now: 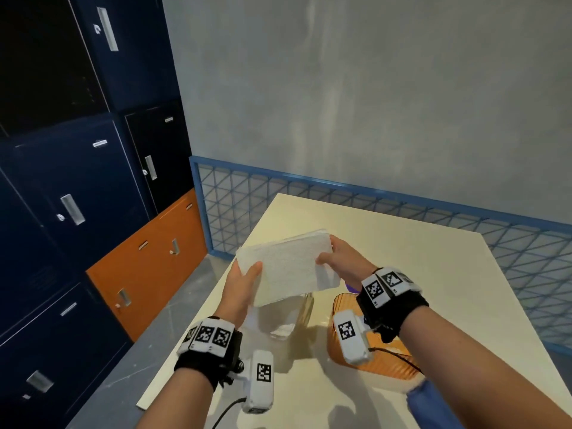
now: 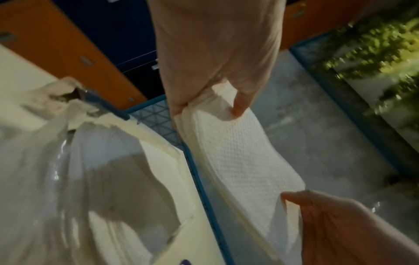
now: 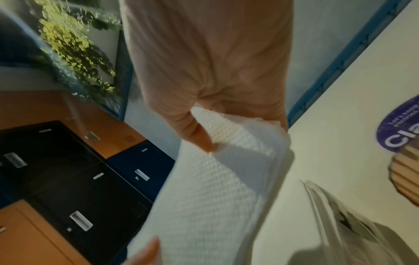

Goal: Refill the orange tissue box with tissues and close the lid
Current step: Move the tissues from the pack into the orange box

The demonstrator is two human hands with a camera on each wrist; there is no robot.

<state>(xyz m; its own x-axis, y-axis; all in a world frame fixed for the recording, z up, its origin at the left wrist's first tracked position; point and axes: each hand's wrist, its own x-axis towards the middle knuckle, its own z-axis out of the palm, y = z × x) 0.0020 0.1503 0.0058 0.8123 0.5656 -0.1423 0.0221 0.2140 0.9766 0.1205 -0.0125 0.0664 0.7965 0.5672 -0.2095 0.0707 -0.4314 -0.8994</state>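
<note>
Both hands hold a thick stack of white embossed tissues [image 1: 288,267] in the air above the table. My left hand [image 1: 244,278] pinches its near-left corner, thumb on top. At the stack's far right end, my right hand [image 1: 335,258] grips it. In the left wrist view the left hand [image 2: 217,86] pinches the tissues [image 2: 244,161] and the right hand [image 2: 340,224] holds the other end. The right wrist view shows the right hand [image 3: 204,125] on the tissues [image 3: 215,197]. The orange ribbed tissue box [image 1: 382,363] [image 3: 406,179] stands below my right wrist, partly hidden.
A crumpled clear plastic wrapper [image 1: 288,323] [image 2: 79,179] lies on the cream table [image 1: 402,249] under the tissues, left of the box. A blue mesh fence [image 1: 371,205] borders the table's far side. Blue and orange lockers [image 1: 77,181] stand to the left.
</note>
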